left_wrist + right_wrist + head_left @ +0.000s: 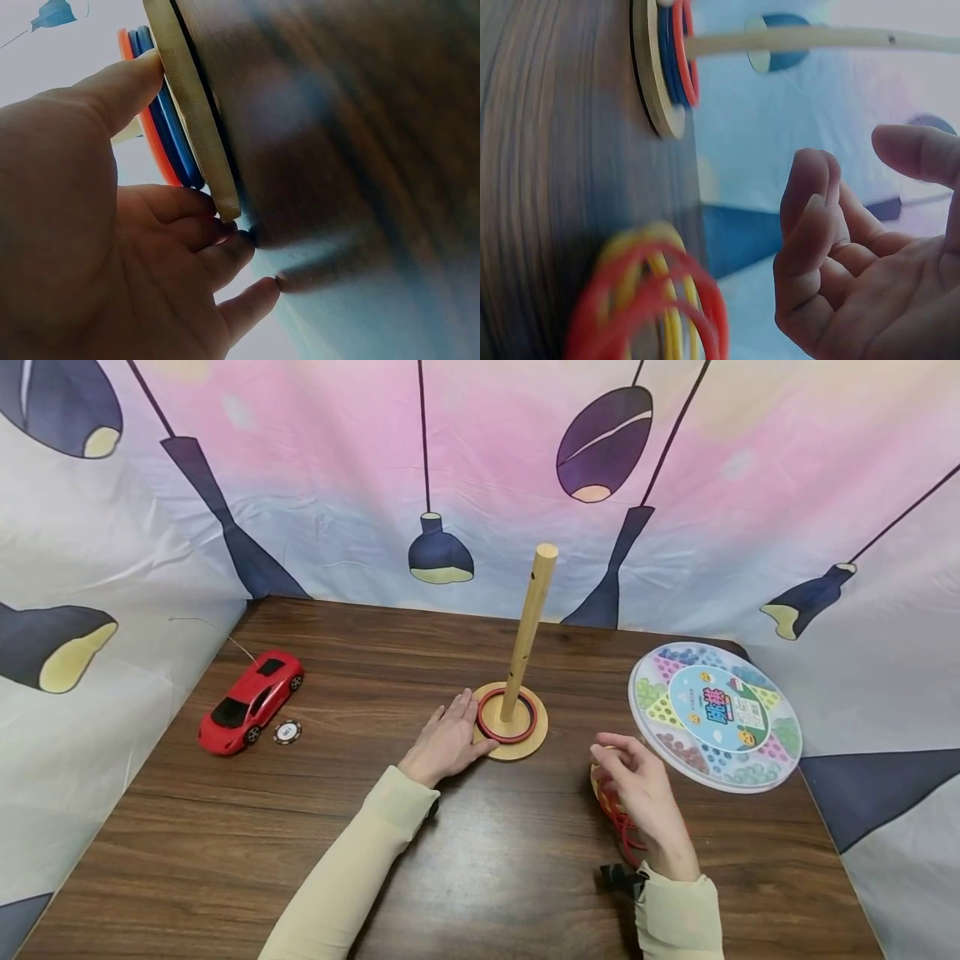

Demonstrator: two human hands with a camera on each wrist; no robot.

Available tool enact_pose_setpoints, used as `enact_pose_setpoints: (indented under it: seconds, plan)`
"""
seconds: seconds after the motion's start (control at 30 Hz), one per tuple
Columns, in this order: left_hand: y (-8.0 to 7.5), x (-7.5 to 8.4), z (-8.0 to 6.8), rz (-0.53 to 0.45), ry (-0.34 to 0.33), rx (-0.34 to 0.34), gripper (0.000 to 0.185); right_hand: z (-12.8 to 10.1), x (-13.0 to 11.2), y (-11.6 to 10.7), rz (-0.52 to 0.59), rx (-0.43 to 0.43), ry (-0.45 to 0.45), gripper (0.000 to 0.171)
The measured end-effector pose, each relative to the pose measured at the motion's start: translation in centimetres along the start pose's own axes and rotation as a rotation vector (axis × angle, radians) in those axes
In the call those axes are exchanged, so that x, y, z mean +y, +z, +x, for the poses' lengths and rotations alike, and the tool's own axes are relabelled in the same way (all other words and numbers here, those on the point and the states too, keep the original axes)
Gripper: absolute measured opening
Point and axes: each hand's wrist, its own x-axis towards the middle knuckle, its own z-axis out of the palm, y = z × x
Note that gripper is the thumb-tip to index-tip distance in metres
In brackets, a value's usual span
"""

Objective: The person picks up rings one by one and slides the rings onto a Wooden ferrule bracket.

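Observation:
A wooden peg (528, 631) stands upright on a round wooden base (525, 745). A red ring (506, 732) lies round it on top of a blue ring (176, 142). My left hand (448, 739) rests flat on the table, its thumb (127, 82) touching the edge of the base (191, 112). My right hand (637, 785) hovers with loosely curled, empty fingers (810, 202) just above a pile of red and yellow rings (652, 300) on the table (480, 860).
A red toy car (251, 700) and a small poker chip (287, 732) lie at the left. A round checkers board (716, 714) with coloured marbles sits at the right. Printed cloth walls surround the table on three sides.

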Motion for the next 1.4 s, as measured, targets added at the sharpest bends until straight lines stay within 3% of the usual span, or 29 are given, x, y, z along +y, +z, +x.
enact_pose_setpoints:
  seconds: [0.23,0.4,0.5,0.57,0.83,1.4]
  plan:
    - [0.2,0.0,0.0,-0.017,-0.007,-0.014,0.087,-2.3,0.8,-2.5,-0.155,0.102,0.001,0.049]
    - [0.1,-0.1,0.0,-0.012,-0.013,-0.005,0.086,-3.3,1.7,-4.1,-0.396,0.311,-0.033,0.046]
    - [0.1,-0.1,0.0,-0.019,-0.013,-0.009,0.087,-3.7,2.5,-5.1,-0.502,0.422,0.013,0.045]
    - [0.1,-0.1,0.0,-0.019,-0.011,-0.018,0.087,-3.9,3.0,-5.7,-0.542,0.446,0.053,0.045]
    - [0.1,-0.2,0.1,0.009,-0.011,-0.011,0.086,-4.3,4.4,-6.5,-0.652,0.312,0.123,0.057]
    - [0.1,-0.2,0.1,-0.009,-0.013,-0.016,0.086,-3.7,5.6,-6.0,-0.668,0.251,0.173,0.051]
